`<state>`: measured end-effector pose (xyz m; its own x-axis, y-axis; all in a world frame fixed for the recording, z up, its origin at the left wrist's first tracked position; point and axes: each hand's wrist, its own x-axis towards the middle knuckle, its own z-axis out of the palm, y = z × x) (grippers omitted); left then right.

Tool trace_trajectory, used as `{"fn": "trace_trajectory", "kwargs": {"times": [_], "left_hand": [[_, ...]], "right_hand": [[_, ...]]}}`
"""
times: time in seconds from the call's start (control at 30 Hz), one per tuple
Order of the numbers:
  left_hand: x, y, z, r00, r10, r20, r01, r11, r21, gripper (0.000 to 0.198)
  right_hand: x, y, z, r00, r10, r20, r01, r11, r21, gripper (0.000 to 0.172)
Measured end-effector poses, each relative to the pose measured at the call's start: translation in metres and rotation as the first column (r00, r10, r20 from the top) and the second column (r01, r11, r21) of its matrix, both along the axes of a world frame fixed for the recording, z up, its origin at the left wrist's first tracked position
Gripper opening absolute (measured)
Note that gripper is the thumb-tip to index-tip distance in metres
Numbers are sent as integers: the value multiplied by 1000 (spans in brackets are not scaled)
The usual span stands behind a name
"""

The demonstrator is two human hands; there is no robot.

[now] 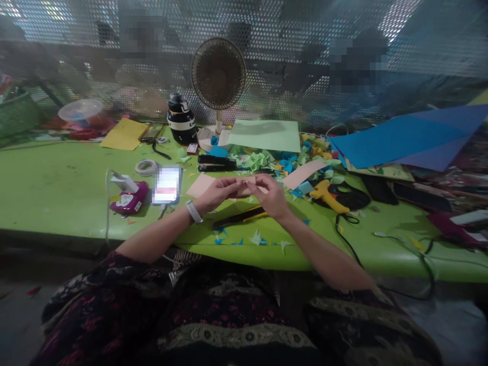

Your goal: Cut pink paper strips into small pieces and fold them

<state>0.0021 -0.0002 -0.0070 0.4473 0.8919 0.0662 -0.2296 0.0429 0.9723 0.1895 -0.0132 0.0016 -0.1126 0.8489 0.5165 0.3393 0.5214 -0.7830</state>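
Note:
Over the middle of the green table, my left hand [221, 193] and my right hand [271, 194] meet at the fingertips. Between them they pinch a small piece of pink paper [244, 187], both hands closed on it. Its exact shape is partly hidden by the fingers. A larger pink sheet [201, 185] lies beside my left hand, and a pink strip [304, 174] rests to the right on paper scraps. Just below my hands is a yellow and black box cutter [240, 217]. A black stapler [216, 162] lies beyond my left hand.
A phone [166, 185], tape roll [146, 167] and purple power strip [129, 198] lie left. Behind stand a black bottle [182, 119] and a fan [218, 73]. To the right are a yellow glue gun [328, 197], its cable, and blue sheets [404, 137]. Cut scraps [259, 161] lie about.

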Motion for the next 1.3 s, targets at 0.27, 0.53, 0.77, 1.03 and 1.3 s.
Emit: {"fn": "trace_trajectory", "kwargs": {"times": [0.27,0.53,0.77,1.03,1.3], "left_hand": [[0,-4,8,992,-57,-110,74,985,155,42],[1,-4,8,984,-30,-175,62,982,181,42],[1,-5,10,988,-25,-154,56,978,200,40],[-1,-5,10,989,-47,-138,78,969,233,45],[1,-5,8,994,-78,-79,87,990,107,58]], "right_hand": [[1,3,4,992,-13,-127,-6,989,-150,38],[2,3,8,982,25,-185,-67,972,-225,42],[1,4,6,984,50,-170,-93,963,-254,43],[2,2,6,987,56,-149,-90,968,-234,38],[0,2,3,992,68,-104,-81,989,-121,34]]}}
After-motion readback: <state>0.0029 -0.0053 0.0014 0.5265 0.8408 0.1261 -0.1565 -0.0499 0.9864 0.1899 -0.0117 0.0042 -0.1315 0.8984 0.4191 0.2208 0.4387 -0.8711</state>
